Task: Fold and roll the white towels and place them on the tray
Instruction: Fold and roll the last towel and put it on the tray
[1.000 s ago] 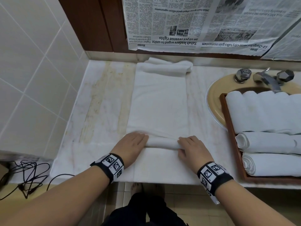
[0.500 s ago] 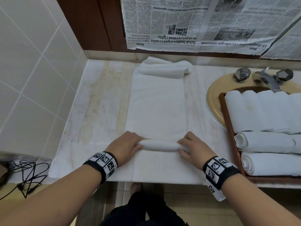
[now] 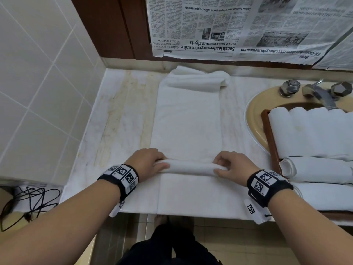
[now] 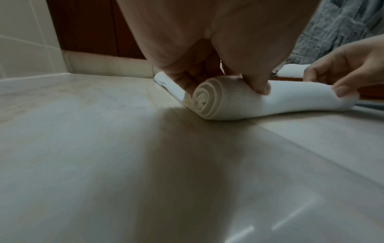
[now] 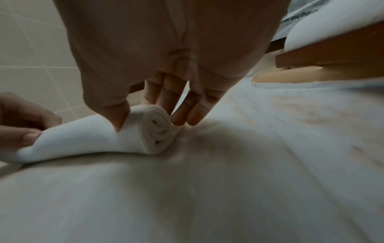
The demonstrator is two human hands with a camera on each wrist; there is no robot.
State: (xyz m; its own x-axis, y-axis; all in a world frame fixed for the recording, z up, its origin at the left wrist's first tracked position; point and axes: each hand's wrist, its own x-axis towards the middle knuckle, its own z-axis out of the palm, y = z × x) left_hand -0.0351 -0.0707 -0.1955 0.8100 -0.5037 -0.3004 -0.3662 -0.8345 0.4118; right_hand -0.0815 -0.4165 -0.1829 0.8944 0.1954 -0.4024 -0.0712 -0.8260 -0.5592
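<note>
White towel (image 3: 188,121) on marble counter (image 3: 118,119): roll thicker and farther along than a second ago, left hand (image 3: 147,162) and right hand (image 3: 232,167) pinching its ends; tray (image 3: 272,142) placement pending.

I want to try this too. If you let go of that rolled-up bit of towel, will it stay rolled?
Probably not. The roll is soft cloth with only a few turns, so it may loosen. It sags between the left hand and right hand, so it looks floppy.

Bare forearms, no sleeves. Black wristbands (image 3: 122,178) (image 3: 268,185) with white square-code tags on both wrists. White tagged camera unit (image 3: 256,211) at right band's 6 o'clock. Dark trousers (image 3: 168,249).
</note>
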